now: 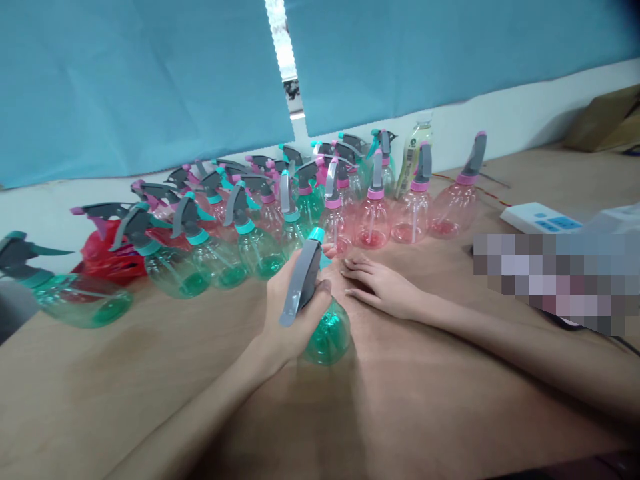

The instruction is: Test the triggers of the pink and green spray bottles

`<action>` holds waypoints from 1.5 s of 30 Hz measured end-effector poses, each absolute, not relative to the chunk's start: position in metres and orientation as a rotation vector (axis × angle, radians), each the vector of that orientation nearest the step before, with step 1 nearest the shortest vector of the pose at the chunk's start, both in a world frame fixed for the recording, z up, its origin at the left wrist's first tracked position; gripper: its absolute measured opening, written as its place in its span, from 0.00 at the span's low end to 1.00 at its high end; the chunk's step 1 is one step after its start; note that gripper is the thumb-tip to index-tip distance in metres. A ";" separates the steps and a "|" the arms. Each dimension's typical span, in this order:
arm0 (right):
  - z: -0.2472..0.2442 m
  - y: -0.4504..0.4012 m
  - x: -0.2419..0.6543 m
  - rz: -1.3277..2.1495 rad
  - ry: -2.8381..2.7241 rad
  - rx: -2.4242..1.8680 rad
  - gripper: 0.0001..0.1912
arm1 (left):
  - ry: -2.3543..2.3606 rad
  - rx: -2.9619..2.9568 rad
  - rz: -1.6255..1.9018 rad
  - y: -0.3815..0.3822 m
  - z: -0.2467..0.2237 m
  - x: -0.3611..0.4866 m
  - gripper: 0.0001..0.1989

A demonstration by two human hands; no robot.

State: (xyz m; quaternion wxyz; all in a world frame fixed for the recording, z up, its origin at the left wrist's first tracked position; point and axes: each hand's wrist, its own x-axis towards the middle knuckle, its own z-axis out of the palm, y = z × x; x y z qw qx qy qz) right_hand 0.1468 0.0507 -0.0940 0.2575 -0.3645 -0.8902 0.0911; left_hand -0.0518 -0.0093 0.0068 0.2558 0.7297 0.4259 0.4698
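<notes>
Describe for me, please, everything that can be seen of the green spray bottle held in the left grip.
The green spray bottle has a rounded, see-through body, apparently plastic, with bright glints. Its spray head is grey, with a teal tip. The left grip wraps around it, hiding the neck and upper body. It is nearer the camera than the other bottles; whether its base touches the table cannot be told.

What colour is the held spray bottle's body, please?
The spray bottle's body is translucent green (head view).
</notes>
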 end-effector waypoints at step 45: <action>-0.094 0.050 0.147 0.268 -2.391 -0.983 0.23 | 1.183 2.030 1.256 -0.012 0.011 -0.055 0.06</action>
